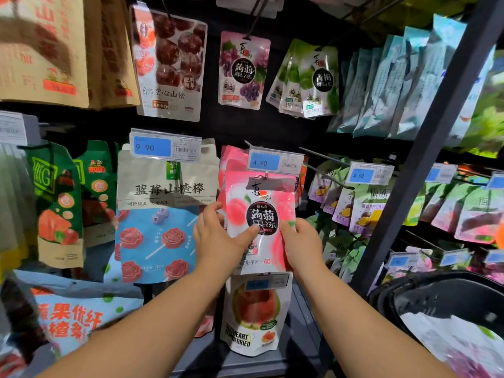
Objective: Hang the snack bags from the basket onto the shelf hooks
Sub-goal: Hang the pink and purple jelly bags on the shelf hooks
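The left hand (218, 236) and right hand (301, 241) are clamping opposite lower edges of the pink peach konjac jelly bag (261, 211), apparently steadying it while its top is seating on the shelf hook (259, 176) under the 4.90 price tag (275, 160), with the basket (409, 285) sitting lower right.

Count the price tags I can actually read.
3: the 9.90 tag centre-left, the middle 4.90 tag above the pink bag, the right 4.90 tag beside it. Others are blurred.

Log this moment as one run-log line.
step: hanging | left hand: holds peach jelly bag | right hand: grips its right edge | bag top: just under 4.90 price tag | hung: cannot tell
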A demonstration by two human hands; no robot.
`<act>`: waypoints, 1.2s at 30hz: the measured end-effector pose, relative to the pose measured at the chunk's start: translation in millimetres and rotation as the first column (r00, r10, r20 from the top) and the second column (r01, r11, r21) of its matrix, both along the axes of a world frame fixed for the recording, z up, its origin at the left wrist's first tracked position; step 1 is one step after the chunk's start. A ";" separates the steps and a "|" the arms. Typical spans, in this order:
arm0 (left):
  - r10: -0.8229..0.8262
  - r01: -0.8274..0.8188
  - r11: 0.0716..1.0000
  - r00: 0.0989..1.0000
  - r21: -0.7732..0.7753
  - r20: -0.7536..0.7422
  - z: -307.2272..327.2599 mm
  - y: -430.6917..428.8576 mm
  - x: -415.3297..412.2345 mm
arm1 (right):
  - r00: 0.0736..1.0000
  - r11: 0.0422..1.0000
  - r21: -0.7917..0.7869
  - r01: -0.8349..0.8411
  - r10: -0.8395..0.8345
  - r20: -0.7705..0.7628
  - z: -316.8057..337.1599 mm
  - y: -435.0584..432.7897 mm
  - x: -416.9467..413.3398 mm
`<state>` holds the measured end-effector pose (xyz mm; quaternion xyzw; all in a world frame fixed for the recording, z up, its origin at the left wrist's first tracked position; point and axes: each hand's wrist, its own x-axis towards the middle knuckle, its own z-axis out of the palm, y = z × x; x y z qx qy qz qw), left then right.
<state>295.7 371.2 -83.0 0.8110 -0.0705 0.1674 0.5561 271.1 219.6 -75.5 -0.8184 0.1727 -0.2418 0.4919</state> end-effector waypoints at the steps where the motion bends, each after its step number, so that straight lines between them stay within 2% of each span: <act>1: 0.016 -0.016 1.000 1.000 0.015 -0.006 -0.5 0.2 1.1 | 1.000 1.000 -0.023 0.013 -0.013 0.003 -0.9 -1.1 -0.7; 7: -0.172 0.168 0.985 0.974 -0.035 -0.148 -6.4 2.6 13.8 | 0.994 0.987 -0.128 0.095 -0.088 0.063 -3.3 -5.1 -1.4; 10: -0.193 0.183 0.980 0.965 -0.074 -0.177 -7.4 2.8 15.2 | 0.997 0.998 0.019 -0.058 0.057 0.051 -7.2 -7.9 -0.1; 12: -0.199 0.186 0.979 0.962 -0.087 -0.185 -8.0 2.1 16.2 | 0.978 0.964 0.172 -0.201 0.188 0.085 -10.4 -10.1 3.5; 14: -0.212 0.196 0.976 0.958 -0.098 -0.193 -6.5 1.5 16.8 | 0.957 0.922 0.258 -0.290 0.276 0.088 -13.4 -11.3 6.7; 16: -0.224 0.205 0.972 0.954 -0.110 -0.198 -5.8 1.0 17.7 | 0.954 0.920 0.251 -0.300 0.295 0.057 -15.0 -9.5 7.9; 20: -0.221 0.195 0.970 0.957 -0.144 -0.189 -12.1 0.9 23.7 | 0.984 0.979 0.096 -0.179 0.178 0.026 -9.9 -10.5 10.8; 22: -0.220 0.195 0.971 0.957 -0.141 -0.189 -12.1 0.6 23.6 | 0.987 0.985 0.071 -0.160 0.158 0.029 -4.9 -15.9 12.7; 25: -0.223 0.205 0.972 0.958 -0.113 -0.182 -8.1 0.5 20.7 | 0.979 0.976 0.078 -0.204 0.201 0.037 -2.9 -22.7 15.2; 29: -0.224 0.204 0.971 0.957 -0.122 -0.186 -6.0 -1.1 19.8 | 0.955 0.932 0.210 -0.296 0.293 0.044 -6.5 -31.7 21.8; 36: -0.239 0.207 0.963 0.953 -0.174 -0.189 -9.8 -3.5 21.1 | 0.935 0.909 0.222 -0.353 0.351 0.050 -13.4 -35.2 24.4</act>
